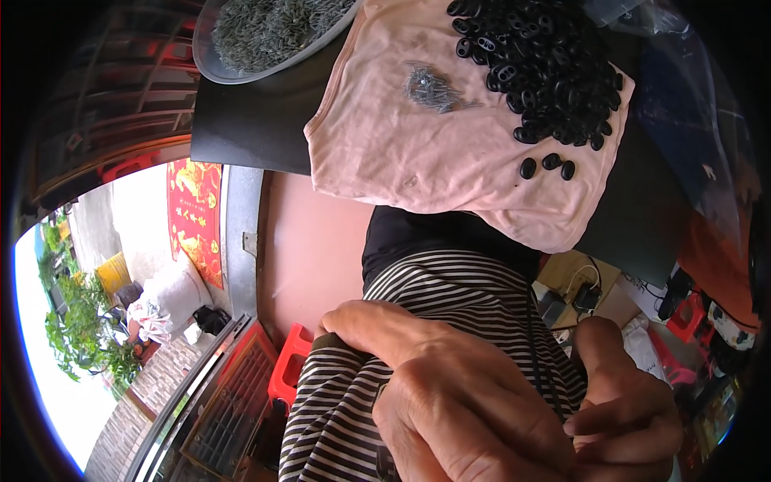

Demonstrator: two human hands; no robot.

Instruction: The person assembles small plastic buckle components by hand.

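Note:
Close to the camera, my left hand point(474, 410) is raised in front of my striped top, its fingers bent and the tips hidden. Beside it, my right hand point(626, 410) has its fingers curled inward. Anything held in either hand is out of sight. Beyond them a pink cloth point(385, 161) covers part of the dark table point(249, 120). On the cloth lie a heap of small black oval pieces with holes point(554, 80), a few loose black ovals point(551, 161) nearer me, and a small pile of thin metal pins point(434, 88).
A clear plastic tub point(241, 79) full of similar metal pieces stands at the far left. Clear plastic sheeting point(691, 88) hangs at the right. Red stools point(291, 365) are low on the left and at the right. A doorway with a red banner point(195, 217) opens at left.

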